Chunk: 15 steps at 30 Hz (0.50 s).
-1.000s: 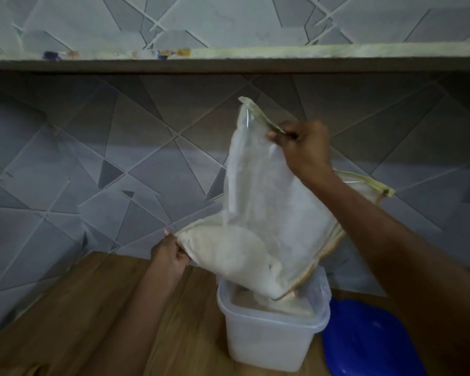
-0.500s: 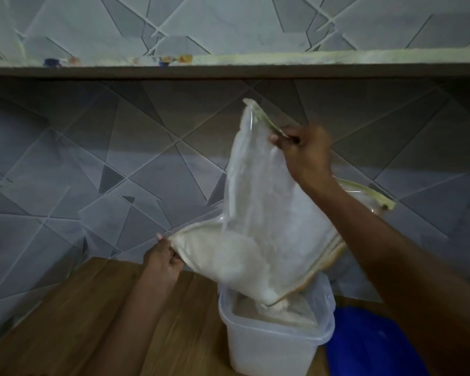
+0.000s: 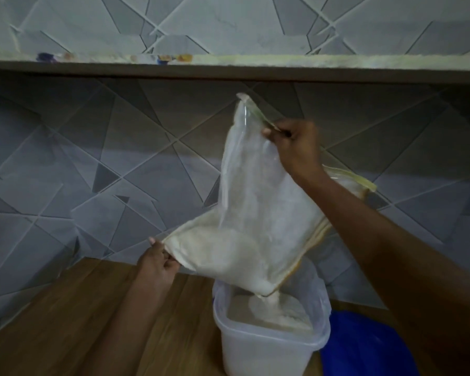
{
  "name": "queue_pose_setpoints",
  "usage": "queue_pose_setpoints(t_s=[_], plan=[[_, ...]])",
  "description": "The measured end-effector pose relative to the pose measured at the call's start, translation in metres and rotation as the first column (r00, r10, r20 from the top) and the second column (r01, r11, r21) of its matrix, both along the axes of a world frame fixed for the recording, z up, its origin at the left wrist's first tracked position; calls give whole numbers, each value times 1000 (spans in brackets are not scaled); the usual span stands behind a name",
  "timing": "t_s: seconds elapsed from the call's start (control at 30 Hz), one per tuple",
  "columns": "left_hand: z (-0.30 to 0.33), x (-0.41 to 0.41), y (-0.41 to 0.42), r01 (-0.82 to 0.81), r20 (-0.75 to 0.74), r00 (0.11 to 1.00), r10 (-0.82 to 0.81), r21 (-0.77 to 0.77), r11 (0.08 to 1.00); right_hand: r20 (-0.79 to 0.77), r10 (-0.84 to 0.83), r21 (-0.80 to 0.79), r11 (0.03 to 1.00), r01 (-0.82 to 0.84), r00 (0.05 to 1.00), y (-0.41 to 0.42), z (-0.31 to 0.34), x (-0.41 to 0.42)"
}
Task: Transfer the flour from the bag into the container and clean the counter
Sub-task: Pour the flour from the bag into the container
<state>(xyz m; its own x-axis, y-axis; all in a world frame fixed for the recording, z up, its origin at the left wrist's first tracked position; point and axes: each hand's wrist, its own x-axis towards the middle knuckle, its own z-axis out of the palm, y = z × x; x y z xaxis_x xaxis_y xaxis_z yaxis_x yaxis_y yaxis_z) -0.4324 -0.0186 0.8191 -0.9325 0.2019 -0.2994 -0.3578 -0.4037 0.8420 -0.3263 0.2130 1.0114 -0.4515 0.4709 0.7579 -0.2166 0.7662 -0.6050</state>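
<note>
A clear plastic flour bag (image 3: 255, 213) hangs tilted over a translucent plastic container (image 3: 269, 351) on the wooden counter (image 3: 65, 321). My right hand (image 3: 293, 147) pinches the bag's upper edge high up. My left hand (image 3: 158, 264) grips its lower left corner. White flour fills the bag's lower part and streams from its bottom corner into the container, where a heap of flour (image 3: 277, 310) lies.
A blue lid (image 3: 364, 348) lies on the counter right of the container. A tiled wall (image 3: 92, 172) stands close behind, and a shelf (image 3: 228, 69) runs across above the bag's top.
The bag has risen slightly above the container, and its bottom corner now pours a thin stream of flour. My left hand has lifted its corner a little.
</note>
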Motion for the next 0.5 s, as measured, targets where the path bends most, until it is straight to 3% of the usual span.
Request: queue_pose_setpoints(t_s=[0.07, 0.13, 0.23, 0.27, 0.37, 0.5], plan=[[-2, 2, -1, 13, -4, 1000, -13, 40, 999, 7, -27, -45, 999, 27, 1000, 2, 3, -3], [-4, 1, -1, 25, 32, 999, -27, 56, 998, -97, -55, -112, 993, 44, 994, 7, 1, -3], [-4, -1, -2, -27, 50, 999, 20, 138, 990, -31, 12, 29, 1000, -11, 999, 0, -4, 0], [-9, -7, -1, -45, 32, 999, 42, 96, 994, -15, 10, 30, 1000, -9, 1000, -1, -2, 1], [-9, -9, 0, -28, 6, 1000, 28, 70, 997, -100, -46, -131, 991, 32, 994, 7, -3, -1], [-5, -9, 4, -61, -37, 997, 65, 92, 994, -39, 67, -24, 997, -68, 997, 2, -10, 2]])
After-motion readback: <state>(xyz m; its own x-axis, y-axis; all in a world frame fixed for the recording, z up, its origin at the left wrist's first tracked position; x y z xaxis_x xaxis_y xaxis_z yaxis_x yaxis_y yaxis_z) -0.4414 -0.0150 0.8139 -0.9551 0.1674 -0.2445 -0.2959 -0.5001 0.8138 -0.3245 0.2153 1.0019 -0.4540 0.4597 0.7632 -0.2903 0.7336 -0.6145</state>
